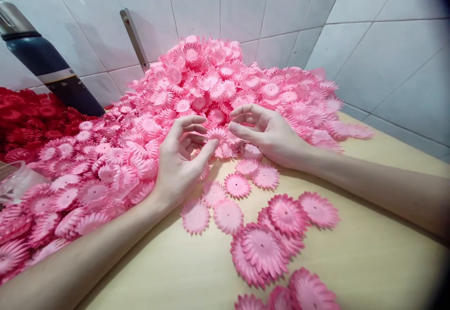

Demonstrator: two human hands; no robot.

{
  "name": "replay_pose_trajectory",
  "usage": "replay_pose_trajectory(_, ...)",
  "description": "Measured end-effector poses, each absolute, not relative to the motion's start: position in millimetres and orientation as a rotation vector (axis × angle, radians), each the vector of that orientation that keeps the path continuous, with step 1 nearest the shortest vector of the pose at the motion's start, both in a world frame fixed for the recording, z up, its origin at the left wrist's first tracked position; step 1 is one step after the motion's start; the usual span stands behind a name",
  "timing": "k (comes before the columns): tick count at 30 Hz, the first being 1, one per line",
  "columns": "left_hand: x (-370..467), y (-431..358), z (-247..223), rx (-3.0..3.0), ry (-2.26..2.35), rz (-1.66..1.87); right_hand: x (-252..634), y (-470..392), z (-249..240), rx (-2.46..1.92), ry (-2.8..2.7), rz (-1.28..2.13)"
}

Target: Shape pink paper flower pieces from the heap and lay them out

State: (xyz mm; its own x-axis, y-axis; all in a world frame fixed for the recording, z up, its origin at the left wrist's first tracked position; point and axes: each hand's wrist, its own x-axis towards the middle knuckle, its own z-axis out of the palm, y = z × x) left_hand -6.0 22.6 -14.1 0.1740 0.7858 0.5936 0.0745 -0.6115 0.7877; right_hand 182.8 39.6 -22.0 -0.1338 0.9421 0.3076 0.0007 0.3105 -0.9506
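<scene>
My left hand [184, 153] is held with curved, parted fingers at the front of a big heap of pink petal discs [211, 82]. Facing it, my right hand [262, 132] has its fingers bent and spread apart from the thumb. No disc is gripped in either hand that I can see. Between the hands, a few pink discs [217, 134] lie at the foot of the heap. Nearer to me, loose light pink discs [228, 216] and a darker-edged overlapping cluster [263, 249] lie flat on the table. Each disc has a fringed edge and a small centre hole.
The pale wooden table [379, 235] meets white tiled walls [242, 5]. At the left, a dark blue bottle [52, 61] stands behind the discs, by a red heap [31, 122]. A clear plastic container [17, 181] sits at the left edge. A metal strip [134, 40] is fixed to the wall.
</scene>
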Motion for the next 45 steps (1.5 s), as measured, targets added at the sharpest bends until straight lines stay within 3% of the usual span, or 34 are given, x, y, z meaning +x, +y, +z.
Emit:
replay_pose_trajectory(18,-10.4,20.8,-13.6,1.701,0.794,1.218,185.0,35.9,-14.5,-0.761,-1.882,0.981)
replay_pose_trajectory(45,-7.7,21.8,-11.0,1.685,1.007,1.361,183.3,37.5,-18.5,-0.912,-1.750,1.069)
